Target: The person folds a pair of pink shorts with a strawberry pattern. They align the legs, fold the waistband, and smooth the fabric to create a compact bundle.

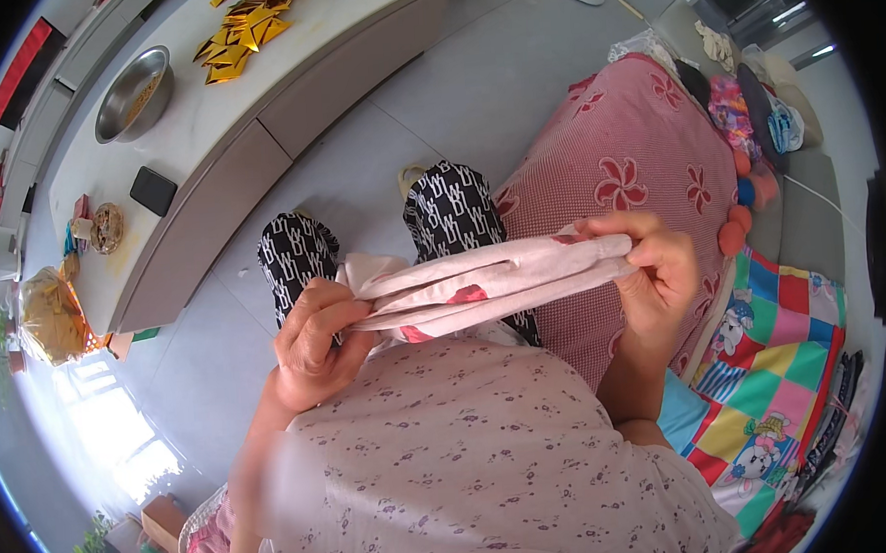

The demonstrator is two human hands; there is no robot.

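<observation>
A pale pink cloth garment with red patches (503,279) is stretched lengthwise between my two hands, in front of my body. Its kind I cannot make out, as it hangs gathered into long folds. My left hand (316,341) pinches the left end, where a loose bit of fabric sticks up behind the fingers. At the other end my right hand (653,267) grips the folded edge between thumb and fingers. Below the cloth are my knees in black trousers with white print (455,211), partly covered by it.
On my right lies a red checked cover with flowers (596,138), beside a colourful patchwork cloth (769,370). A long white-topped counter (205,129) at the left bears a metal bowl (135,95), a black phone (153,191) and gold folded papers (245,36). Grey tiled floor (356,141) lies between.
</observation>
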